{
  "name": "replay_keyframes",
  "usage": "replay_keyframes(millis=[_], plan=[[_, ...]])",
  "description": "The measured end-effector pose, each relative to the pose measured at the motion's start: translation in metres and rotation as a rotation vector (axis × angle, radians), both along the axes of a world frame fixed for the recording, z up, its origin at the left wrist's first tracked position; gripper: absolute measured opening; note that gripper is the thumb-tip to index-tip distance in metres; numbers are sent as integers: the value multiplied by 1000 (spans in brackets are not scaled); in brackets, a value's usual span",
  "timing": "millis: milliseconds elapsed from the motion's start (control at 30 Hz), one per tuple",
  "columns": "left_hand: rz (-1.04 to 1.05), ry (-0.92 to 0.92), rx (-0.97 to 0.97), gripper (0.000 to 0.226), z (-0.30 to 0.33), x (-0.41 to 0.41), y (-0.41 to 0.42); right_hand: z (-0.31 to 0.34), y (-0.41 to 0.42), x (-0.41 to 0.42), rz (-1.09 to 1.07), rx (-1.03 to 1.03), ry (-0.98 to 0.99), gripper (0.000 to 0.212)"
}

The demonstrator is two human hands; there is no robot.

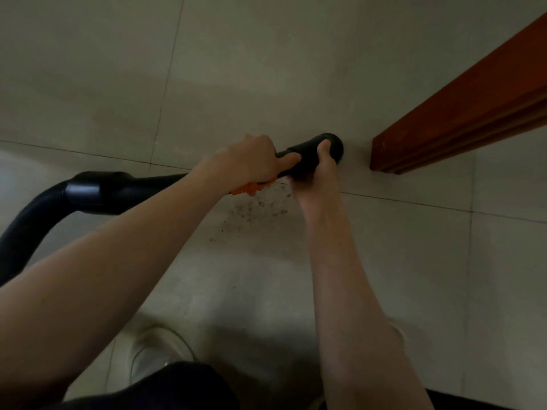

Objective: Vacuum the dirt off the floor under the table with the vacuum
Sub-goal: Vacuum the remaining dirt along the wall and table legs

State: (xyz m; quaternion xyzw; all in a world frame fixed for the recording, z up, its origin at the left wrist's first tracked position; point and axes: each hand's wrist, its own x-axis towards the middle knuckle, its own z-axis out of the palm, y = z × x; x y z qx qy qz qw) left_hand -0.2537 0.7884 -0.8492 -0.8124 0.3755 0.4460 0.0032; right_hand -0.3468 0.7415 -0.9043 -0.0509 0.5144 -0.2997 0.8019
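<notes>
A black vacuum wand (305, 161) with an orange part under its handle points down at the pale tiled floor (296, 69). My left hand (251, 162) grips the handle from above. My right hand (318, 179) holds the thick black nozzle end, thumb curled over it. The nozzle tip (336, 146) sits at the floor close to a red-brown wooden table leg (414, 143). A patch of brown dirt crumbs (254, 211) lies on the tiles just below the wand, between my two forearms. The black hose (38, 214) curves away at the left.
My white shoe (157, 353) and dark trouser knee (177, 386) show at the bottom. The wooden leg slants up to the top right corner. Tile joints cross the floor around the dirt.
</notes>
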Motion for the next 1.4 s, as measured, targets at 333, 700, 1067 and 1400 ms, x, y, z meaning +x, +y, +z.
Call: replay_keyframes(millis=[333, 700, 1067, 1400], plan=[[14, -21, 6, 60, -4, 19, 29, 1, 19, 21, 135, 26, 7, 53], [182, 5, 23, 56, 13, 77, 133, 21, 107, 86, 485, 110, -50, 45], [206, 82, 102, 43, 9, 62, 240, 22, 205, 50, 700, 196, 76, 38], [180, 94, 153, 45, -2, 42, 244, 15, 211, 29, 671, 223, 117, 41]])
